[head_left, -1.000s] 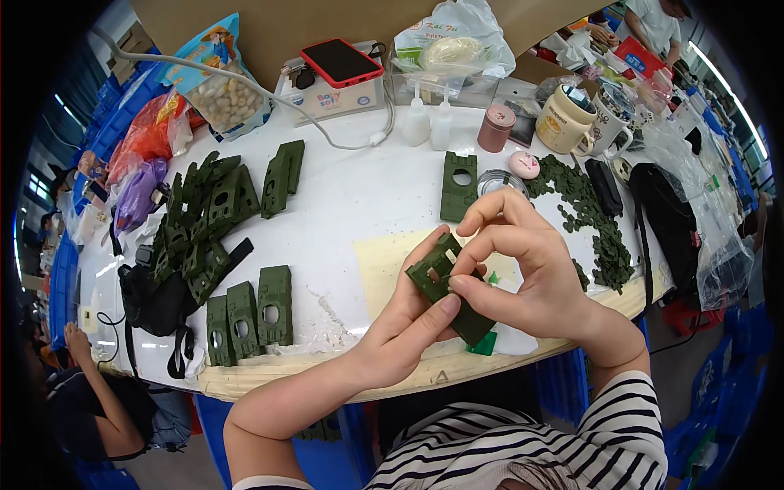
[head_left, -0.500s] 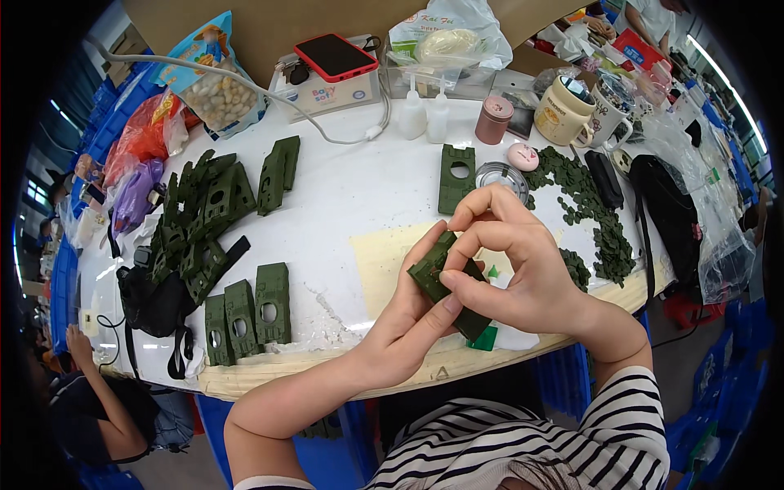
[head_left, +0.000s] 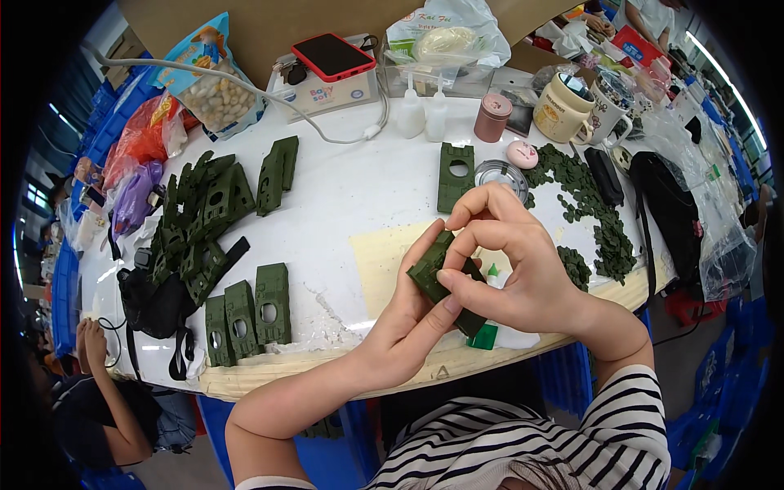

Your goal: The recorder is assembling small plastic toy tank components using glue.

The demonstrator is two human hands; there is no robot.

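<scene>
My left hand (head_left: 400, 336) grips a dark green plastic model tank hull (head_left: 426, 268) above the table's near edge, tilted, with fingers along its far side and thumb across its near side. My right hand (head_left: 523, 260) is bent over the same part, thumb and forefinger pinched together against its upper face. Whatever those fingertips hold, if anything, is too small and covered to make out. Behind my right hand a small bottle with a green tip (head_left: 493, 271) shows in part. Another green hull (head_left: 456, 175) lies flat just beyond my hands.
Three green hulls (head_left: 271, 306) stand in a row at left, near a heap of green hull parts (head_left: 208, 200). Many small green pieces (head_left: 600, 204) spread at right beside a round metal tin (head_left: 501, 175). White squeeze bottles (head_left: 412, 113), mugs (head_left: 563, 108) and a phone (head_left: 333, 55) line the back.
My hands and the hull stay almost in place, with only a tiny shift of the fingertips. At far left, another person's hands have come together and moved slightly.
</scene>
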